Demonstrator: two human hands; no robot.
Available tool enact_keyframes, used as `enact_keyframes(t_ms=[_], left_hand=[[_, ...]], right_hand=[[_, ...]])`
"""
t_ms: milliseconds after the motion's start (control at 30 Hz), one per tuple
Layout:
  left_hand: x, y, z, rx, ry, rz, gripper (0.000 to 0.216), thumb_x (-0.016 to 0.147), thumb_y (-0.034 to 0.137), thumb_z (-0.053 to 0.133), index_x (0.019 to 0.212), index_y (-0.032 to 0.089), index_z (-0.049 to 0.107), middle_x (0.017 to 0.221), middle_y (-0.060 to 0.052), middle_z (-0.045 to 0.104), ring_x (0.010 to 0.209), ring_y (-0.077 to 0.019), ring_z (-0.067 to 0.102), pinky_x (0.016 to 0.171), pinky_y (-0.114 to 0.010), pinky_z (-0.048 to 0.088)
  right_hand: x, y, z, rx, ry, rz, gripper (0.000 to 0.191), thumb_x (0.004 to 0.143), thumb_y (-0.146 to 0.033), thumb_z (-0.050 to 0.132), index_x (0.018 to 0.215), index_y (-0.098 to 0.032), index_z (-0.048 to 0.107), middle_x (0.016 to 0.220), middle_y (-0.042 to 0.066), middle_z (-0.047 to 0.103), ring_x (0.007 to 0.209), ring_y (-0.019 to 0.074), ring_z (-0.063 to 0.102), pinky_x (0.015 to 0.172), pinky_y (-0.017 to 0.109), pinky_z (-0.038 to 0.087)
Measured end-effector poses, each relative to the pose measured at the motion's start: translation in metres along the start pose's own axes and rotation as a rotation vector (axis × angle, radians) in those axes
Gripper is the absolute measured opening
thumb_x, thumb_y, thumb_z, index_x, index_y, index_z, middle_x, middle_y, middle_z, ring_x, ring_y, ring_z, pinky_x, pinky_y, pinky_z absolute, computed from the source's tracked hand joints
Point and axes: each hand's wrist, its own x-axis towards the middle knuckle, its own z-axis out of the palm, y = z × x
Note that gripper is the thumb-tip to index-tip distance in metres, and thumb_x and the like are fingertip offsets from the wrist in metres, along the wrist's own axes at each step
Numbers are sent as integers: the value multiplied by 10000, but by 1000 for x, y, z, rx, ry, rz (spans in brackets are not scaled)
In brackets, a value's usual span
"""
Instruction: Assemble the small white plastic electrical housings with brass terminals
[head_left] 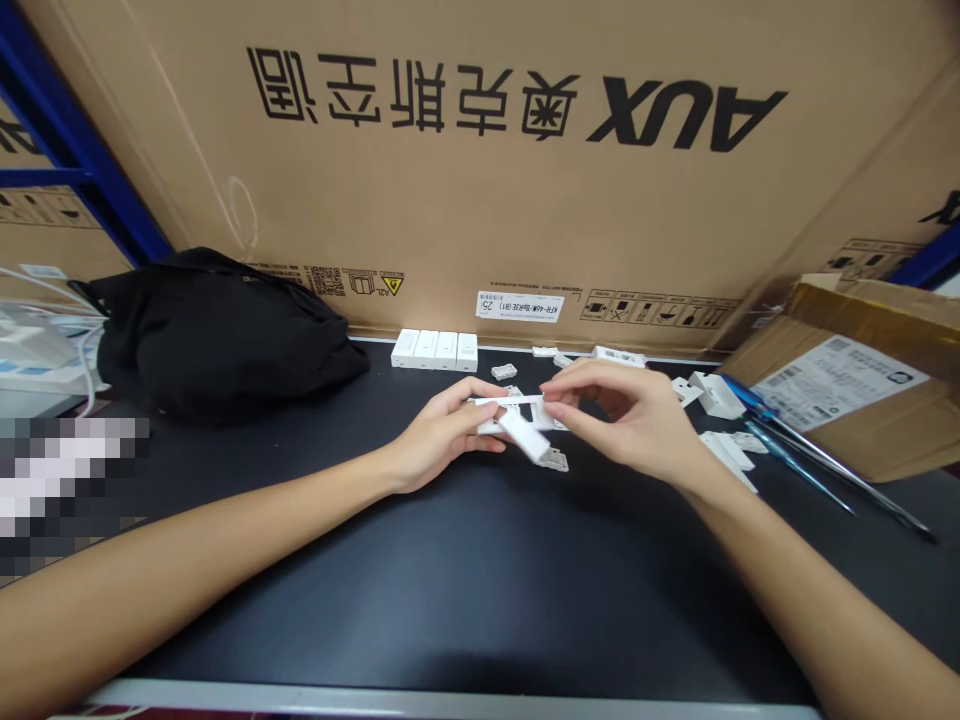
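Above the middle of the black tabletop, my left hand is closed with thumb and fingers around a white plastic part. My right hand pinches the right end of a thin white plastic strip, whose left end lies against my left thumb. Just below the strip, a white rectangular plastic cover slants down to the right. A small grey-white ribbed piece shows under its lower end. Whether these parts are joined cannot be made out. A small white shell lies behind my hands.
Several white plastic boxes stand in a row at the back. A black cloth bag lies left. At right are loose white parts, blue-handled screwdrivers and a cardboard box. A large carton walls the back.
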Motion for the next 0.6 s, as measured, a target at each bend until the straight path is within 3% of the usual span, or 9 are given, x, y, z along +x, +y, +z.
enact_keyframes(t_ms=[167, 300, 433, 500, 600], left_hand=[[1, 1, 2, -2, 35, -38, 349, 912, 407, 770, 1100, 171, 594, 1061, -93, 749, 984, -237, 763, 863, -316, 542], [3, 1, 2, -7, 79, -30, 359, 890, 394, 785, 1082, 177, 573, 1021, -93, 762, 934, -218, 765, 821, -291, 552], [5, 1, 0, -34, 108, -43, 359, 869, 386, 793, 1057, 180, 567, 984, -90, 769, 902, -205, 769, 784, -265, 554], [7, 1, 0, -33, 99, -52, 352, 872, 385, 787, 1056, 178, 569, 979, -94, 772, 897, -203, 772, 773, -255, 554], [7, 1, -1, -19, 81, -53, 335, 881, 371, 777, 1059, 177, 570, 975, -100, 776, 892, -198, 774, 771, -247, 554]], right_hand=[[3, 4, 7, -168, -96, -112, 115, 932, -152, 657, 1005, -185, 740, 871, 46, 678, 717, 145, 631, 654, 301, 530], [0, -25, 3, -213, -98, -84, 133, 970, -176, 607, 1054, -202, 706, 857, 37, 671, 718, 148, 628, 651, 292, 522], [-36, -72, 8, -382, -301, -142, 291, 974, -341, 612, 1237, -221, 650, 1164, 116, 706, 1003, 258, 697, 791, 368, 594], [-60, -81, 15, -503, -340, -188, 295, 1016, -392, 529, 1219, -223, 660, 1109, 116, 721, 913, 275, 716, 711, 393, 607], [-87, -75, 20, -529, -449, -48, 301, 1043, -356, 483, 1281, -253, 636, 1158, 107, 693, 886, 236, 727, 720, 352, 621]])
